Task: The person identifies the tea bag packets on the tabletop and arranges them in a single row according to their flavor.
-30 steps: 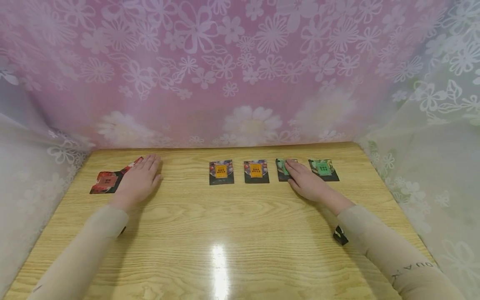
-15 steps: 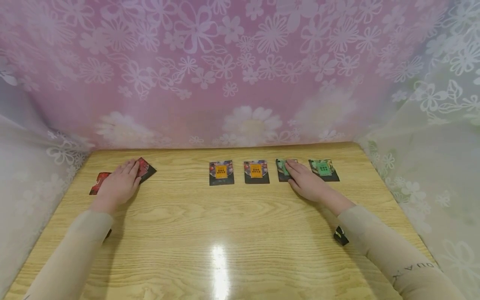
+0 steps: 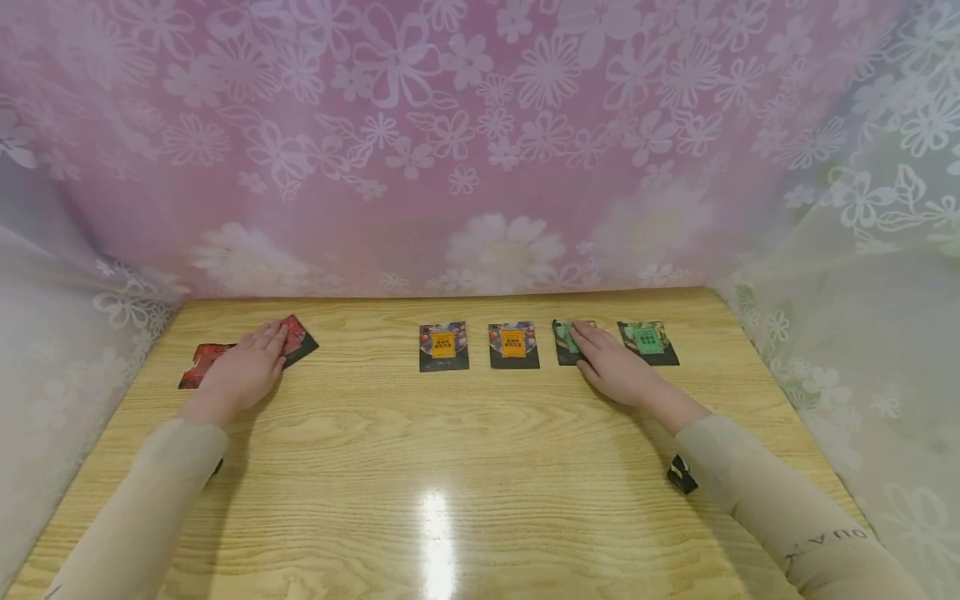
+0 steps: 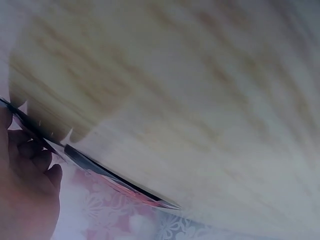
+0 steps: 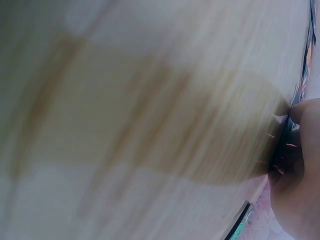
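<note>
At the far left of the table, my left hand (image 3: 243, 367) lies palm down with its fingers extended over a red-and-black packet (image 3: 302, 337), which sits tilted. A second red packet (image 3: 201, 364) is partly under the same hand. My right hand (image 3: 618, 362) rests, fingers extended, on a green-and-black packet (image 3: 564, 343), covering much of it. Just right of those fingers lies another green packet (image 3: 647, 340). In the left wrist view, the fingers (image 4: 35, 155) touch a packet seen edge-on. The right wrist view has the hand (image 5: 295, 170) against a dark packet edge.
Two orange-labelled packets (image 3: 443, 345) (image 3: 513, 344) lie side by side between the hands. The wooden table (image 3: 450, 450) ends at a pink floral curtain (image 3: 480, 167); pale floral cloth hangs at both sides. Small dark pieces (image 3: 681, 473) show beside the sleeves.
My left hand has slid left and slightly nearer, uncovering more of the tilted red packet and covering part of the left one. That tilted packet now sits slightly farther right. My right hand stays put.
</note>
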`<state>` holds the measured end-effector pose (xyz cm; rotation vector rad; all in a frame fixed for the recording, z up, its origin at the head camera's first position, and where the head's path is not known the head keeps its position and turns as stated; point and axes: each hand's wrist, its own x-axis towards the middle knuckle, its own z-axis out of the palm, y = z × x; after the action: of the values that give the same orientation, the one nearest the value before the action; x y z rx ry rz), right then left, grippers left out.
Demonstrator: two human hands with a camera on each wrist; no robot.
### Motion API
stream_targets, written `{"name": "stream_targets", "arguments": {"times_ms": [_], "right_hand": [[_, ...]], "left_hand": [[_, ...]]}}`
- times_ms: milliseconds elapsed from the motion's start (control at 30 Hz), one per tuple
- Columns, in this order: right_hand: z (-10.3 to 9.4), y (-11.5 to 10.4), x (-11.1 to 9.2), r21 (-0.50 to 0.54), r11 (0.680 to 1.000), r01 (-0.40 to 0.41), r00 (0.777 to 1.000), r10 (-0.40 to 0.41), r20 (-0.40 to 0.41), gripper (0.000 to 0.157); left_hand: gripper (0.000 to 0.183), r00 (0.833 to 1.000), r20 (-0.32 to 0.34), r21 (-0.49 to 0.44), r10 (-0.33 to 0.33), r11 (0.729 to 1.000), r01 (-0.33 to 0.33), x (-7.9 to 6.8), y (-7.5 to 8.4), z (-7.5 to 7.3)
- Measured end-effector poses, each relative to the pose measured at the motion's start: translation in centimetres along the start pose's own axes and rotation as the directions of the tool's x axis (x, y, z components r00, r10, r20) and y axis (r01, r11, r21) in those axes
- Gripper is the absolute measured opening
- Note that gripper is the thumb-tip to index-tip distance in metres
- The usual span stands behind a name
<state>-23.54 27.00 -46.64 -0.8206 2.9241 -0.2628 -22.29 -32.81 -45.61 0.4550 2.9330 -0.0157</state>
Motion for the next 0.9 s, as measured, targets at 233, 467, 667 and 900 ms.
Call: {"name": "stream_targets", "arguments": {"times_ms": [233, 467, 667, 900], "right_hand": [[0.1, 0.0, 0.0, -0.008, 1.0, 0.004, 1.0, -0.004, -0.008, 0.06], [0.1, 0.0, 0.1, -0.007, 1.0, 0.005, 1.0, -0.005, -0.019, 0.06], [0.0, 0.1, 0.0, -0.009, 1.0, -0.002, 1.0, 0.002, -0.002, 0.061], [0.0, 0.0, 0.0, -0.004, 1.0, -0.007, 1.0, 0.007, 0.006, 0.061]], "left_hand": [[0.059, 0.998, -0.031, 0.008, 0.06, 0.998, -0.06, 0.7, 1.2, 0.2], [0.059, 0.987, -0.047, 0.018, 0.151, 0.989, -0.15, 2.0, 2.9, 0.2], [0.061, 0.976, -0.047, 0.016, 0.211, 0.978, -0.21, 3.0, 4.5, 0.1], [0.062, 0.958, -0.061, 0.02, 0.281, 0.96, -0.28, 3.9, 6.3, 0.3]]}}
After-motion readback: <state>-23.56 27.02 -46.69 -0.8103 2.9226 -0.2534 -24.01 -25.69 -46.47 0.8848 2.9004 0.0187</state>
